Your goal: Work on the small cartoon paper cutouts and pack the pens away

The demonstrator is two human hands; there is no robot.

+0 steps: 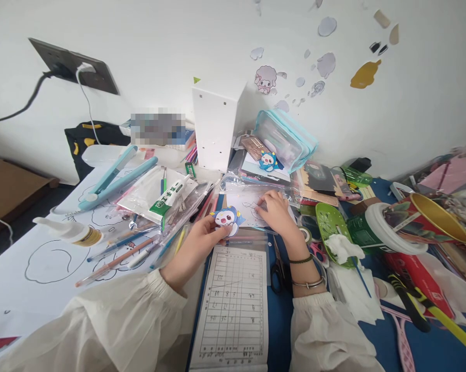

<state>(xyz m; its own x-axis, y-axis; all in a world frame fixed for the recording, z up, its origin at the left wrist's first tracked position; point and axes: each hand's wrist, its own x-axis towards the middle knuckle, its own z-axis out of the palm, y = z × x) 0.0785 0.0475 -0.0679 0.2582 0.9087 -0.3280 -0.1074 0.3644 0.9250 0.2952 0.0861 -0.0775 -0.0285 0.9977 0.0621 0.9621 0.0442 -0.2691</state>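
My left hand (201,238) pinches a small cut-out cartoon figure (225,218), white and blue with a pink mouth, held just above a ruled table sheet (235,305). My right hand (276,209) rests with bent fingers on a clear plastic sleeve (244,199) that holds a drawn sheet; the fingertips press on it. Both wrists wear white sleeves, and the right wrist has a green band and a metal bangle. Black scissors (278,268) lie between the table sheet and my right wrist.
A white box (214,124) and a light-blue pouch (285,137) stand at the back by the wall. A blue hair straightener (114,178), a glue bottle (72,232) and several pens lie left on drawn paper. Green cup, paper cups and tissue crowd the right.
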